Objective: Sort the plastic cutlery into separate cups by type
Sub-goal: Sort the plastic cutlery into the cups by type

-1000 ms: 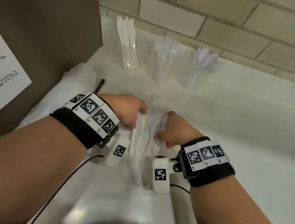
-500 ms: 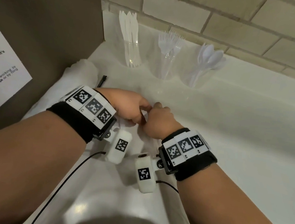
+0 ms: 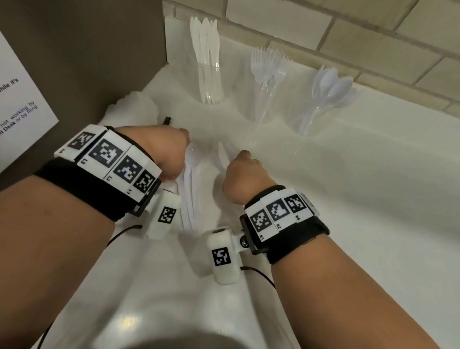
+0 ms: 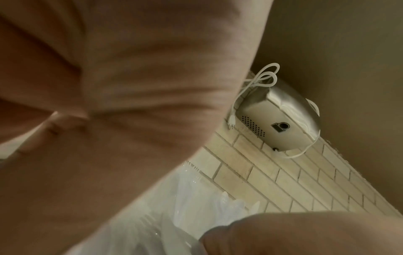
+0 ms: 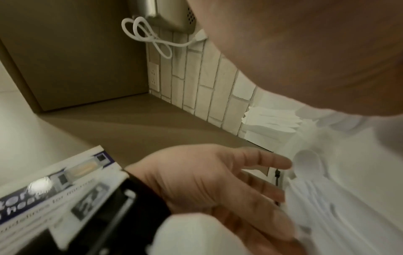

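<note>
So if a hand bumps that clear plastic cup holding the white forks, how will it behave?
The clear plastic cup of white plastic forks looks thin-walled and probably light, so a bump would likely slide it on the smooth white counter. The fork heads stand well above its rim and lean right, so it may tip that way, toward the neighbouring clear cup of spoons.

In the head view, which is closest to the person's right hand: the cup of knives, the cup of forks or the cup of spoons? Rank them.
From the right hand:
1. Clear plastic cup of white forks, straight behind the hand.
2. Clear plastic cup of white spoons, back right.
3. Clear plastic cup of white knives, back left corner.
</note>
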A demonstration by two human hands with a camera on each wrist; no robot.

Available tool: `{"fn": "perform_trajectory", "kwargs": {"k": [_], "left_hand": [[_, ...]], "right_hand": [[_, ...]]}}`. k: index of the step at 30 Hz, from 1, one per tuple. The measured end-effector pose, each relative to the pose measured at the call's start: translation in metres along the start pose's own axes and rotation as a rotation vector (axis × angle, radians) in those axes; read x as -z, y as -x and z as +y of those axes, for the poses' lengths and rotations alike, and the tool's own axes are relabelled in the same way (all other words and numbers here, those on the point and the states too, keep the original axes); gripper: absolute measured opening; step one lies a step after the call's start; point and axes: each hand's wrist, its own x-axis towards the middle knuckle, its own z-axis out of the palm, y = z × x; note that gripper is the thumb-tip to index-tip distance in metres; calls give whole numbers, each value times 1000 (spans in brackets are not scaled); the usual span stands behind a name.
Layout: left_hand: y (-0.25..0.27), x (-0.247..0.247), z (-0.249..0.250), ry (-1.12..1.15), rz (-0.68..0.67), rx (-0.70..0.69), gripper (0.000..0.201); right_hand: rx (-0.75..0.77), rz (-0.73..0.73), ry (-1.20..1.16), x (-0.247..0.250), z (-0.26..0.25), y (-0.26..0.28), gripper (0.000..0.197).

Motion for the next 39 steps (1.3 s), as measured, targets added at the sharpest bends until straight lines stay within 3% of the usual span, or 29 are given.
{"fn": "perform_trajectory", "kwargs": {"k": [3, 8, 12, 18, 24, 27, 30, 33, 39], "left_hand": [[-2, -6, 0, 4, -40, 5, 79], [-6, -10, 1, 89, -1, -16, 61], [-10, -14, 3, 173, 5, -23, 53], [-6, -11, 0, 343, -42, -54, 37], [-2, -9, 4, 512, -37, -50, 21], [-5, -13, 5, 722, -72, -61, 27], [-3, -14, 6, 865, -68, -42, 28], [-3, -15, 7, 889, -138, -34, 14], [-5, -15, 7, 987, -137, 36, 17]], "right_hand": [[40, -114, 4, 2, -1, 0, 50], [158, -148, -4, -4, -4, 2, 72], [166, -146, 39, -8, -8, 4, 91], [99, -103, -10, -12, -16, 4, 75], [127, -9, -91, -12, -21, 2, 58], [129, 47, -122, -10, -21, 0, 45], [157, 75, -111, -9, -21, 2, 43], [203, 83, -78, -9, -21, 2, 41], [256, 23, -49, -7, -18, 0, 46]]}}
